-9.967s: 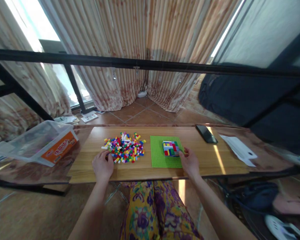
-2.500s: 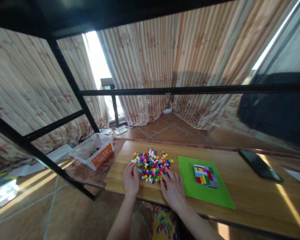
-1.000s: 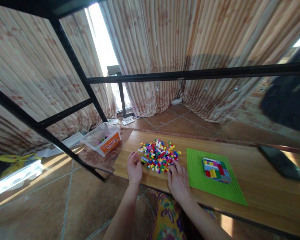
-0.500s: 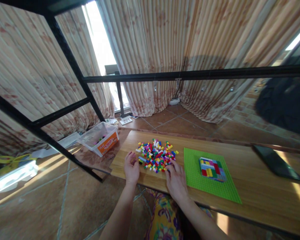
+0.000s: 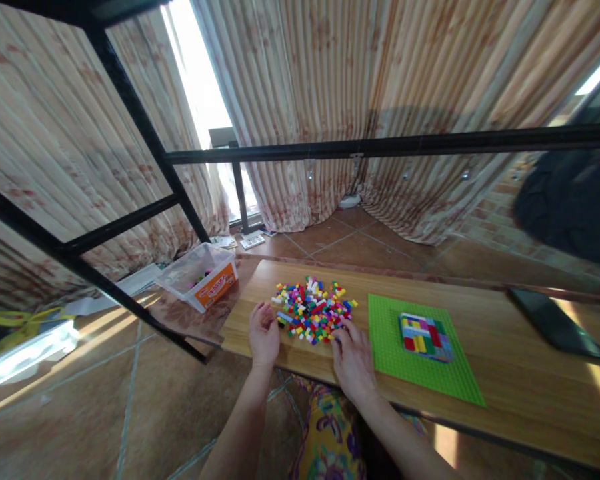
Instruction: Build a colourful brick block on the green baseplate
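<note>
A loose heap of small coloured toy bricks (image 5: 313,310) lies on the wooden tabletop. At its left edge rests my left hand (image 5: 264,337), palm turned toward the heap, its fingers loosely curved and apart with no brick visible in them. My right hand (image 5: 353,357) reaches into the heap's lower right edge. Its fingers are bent down and drawn together at the bricks; whatever is between the fingertips is too small and hidden to make out. Right of that hand lies a green studded baseplate (image 5: 390,353), carrying a low block of multicoloured joined bricks (image 5: 425,337).
The wooden table (image 5: 505,393) runs off to the right, with a dark tablet-like slab (image 5: 555,323) on it. A clear plastic box (image 5: 200,277) with an orange label stands beyond its left end. Black metal bars (image 5: 290,153) cross in front of the curtains (image 5: 320,80).
Both hands stay in nearly the same places, and the bricks look unchanged. Only the camera view has shifted very slightly.
</note>
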`<move>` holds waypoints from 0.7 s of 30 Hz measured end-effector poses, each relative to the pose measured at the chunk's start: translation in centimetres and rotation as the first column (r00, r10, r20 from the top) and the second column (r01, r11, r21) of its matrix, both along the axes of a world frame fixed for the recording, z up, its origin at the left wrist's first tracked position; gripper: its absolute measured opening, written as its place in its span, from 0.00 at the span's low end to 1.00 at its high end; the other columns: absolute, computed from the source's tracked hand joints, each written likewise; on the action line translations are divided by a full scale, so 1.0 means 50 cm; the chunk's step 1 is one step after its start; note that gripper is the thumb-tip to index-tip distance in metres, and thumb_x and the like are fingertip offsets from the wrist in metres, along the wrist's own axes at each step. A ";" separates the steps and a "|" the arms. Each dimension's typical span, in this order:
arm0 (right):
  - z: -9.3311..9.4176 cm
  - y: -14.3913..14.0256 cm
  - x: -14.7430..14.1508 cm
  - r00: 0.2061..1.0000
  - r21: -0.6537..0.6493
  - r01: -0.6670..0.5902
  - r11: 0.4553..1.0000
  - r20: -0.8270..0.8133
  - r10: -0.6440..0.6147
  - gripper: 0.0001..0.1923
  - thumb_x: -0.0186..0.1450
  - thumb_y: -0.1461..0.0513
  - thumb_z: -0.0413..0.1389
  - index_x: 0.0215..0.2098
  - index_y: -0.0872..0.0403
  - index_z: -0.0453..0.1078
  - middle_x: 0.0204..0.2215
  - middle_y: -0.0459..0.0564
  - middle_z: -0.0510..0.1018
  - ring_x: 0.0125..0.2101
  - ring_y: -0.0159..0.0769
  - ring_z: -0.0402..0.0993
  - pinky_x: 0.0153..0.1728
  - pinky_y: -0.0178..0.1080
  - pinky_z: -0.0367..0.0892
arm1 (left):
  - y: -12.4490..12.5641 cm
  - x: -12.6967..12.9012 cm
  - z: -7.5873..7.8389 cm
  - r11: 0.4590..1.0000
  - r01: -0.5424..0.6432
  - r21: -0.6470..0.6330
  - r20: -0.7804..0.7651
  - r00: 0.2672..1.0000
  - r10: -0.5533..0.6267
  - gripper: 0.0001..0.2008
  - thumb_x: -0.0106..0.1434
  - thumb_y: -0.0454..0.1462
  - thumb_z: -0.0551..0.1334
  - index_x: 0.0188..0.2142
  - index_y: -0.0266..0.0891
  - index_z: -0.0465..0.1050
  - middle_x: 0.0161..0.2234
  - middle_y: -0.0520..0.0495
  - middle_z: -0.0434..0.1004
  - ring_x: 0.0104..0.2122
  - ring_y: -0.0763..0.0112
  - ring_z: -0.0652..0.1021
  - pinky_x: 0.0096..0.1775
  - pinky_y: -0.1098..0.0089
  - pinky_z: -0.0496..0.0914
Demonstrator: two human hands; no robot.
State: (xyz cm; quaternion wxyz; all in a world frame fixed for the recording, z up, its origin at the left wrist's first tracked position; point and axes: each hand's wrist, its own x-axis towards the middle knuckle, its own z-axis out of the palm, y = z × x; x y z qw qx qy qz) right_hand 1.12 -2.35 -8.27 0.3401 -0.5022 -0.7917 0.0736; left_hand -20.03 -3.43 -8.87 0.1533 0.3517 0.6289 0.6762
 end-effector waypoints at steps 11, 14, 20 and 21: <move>-0.006 0.002 0.000 1.000 0.003 0.002 1.000 0.003 -0.002 0.11 0.67 0.63 0.48 0.39 0.53 0.72 0.53 0.56 0.69 0.52 0.46 0.64 0.51 0.50 0.63 | 0.002 -0.001 -0.003 1.000 -0.013 -0.016 -0.019 1.000 0.012 0.16 0.54 0.30 0.61 0.43 0.38 0.73 0.55 0.39 0.66 0.43 0.67 0.77 0.46 0.63 0.74; -0.009 0.002 0.001 1.000 0.004 0.000 1.000 0.009 0.000 0.11 0.67 0.63 0.48 0.39 0.53 0.72 0.53 0.57 0.69 0.52 0.46 0.65 0.51 0.50 0.63 | 0.002 -0.002 -0.005 0.999 -0.018 -0.033 -0.047 0.999 0.017 0.16 0.55 0.30 0.61 0.44 0.39 0.74 0.55 0.39 0.67 0.45 0.66 0.76 0.47 0.63 0.74; -0.006 0.002 0.001 1.000 -0.009 -0.006 1.000 0.026 0.006 0.11 0.66 0.64 0.48 0.38 0.53 0.72 0.52 0.57 0.70 0.51 0.46 0.65 0.50 0.50 0.63 | 0.002 -0.006 -0.009 0.998 -0.032 -0.049 -0.105 0.994 0.027 0.14 0.57 0.31 0.60 0.43 0.39 0.74 0.54 0.40 0.68 0.49 0.64 0.75 0.51 0.62 0.72; -0.004 0.001 0.002 1.000 -0.013 -0.008 1.000 0.027 0.009 0.11 0.66 0.64 0.48 0.38 0.53 0.72 0.52 0.56 0.70 0.50 0.45 0.66 0.50 0.49 0.63 | 0.003 -0.006 -0.010 0.998 -0.035 -0.052 -0.111 0.993 0.029 0.14 0.57 0.30 0.60 0.43 0.40 0.74 0.54 0.40 0.68 0.49 0.63 0.75 0.52 0.61 0.72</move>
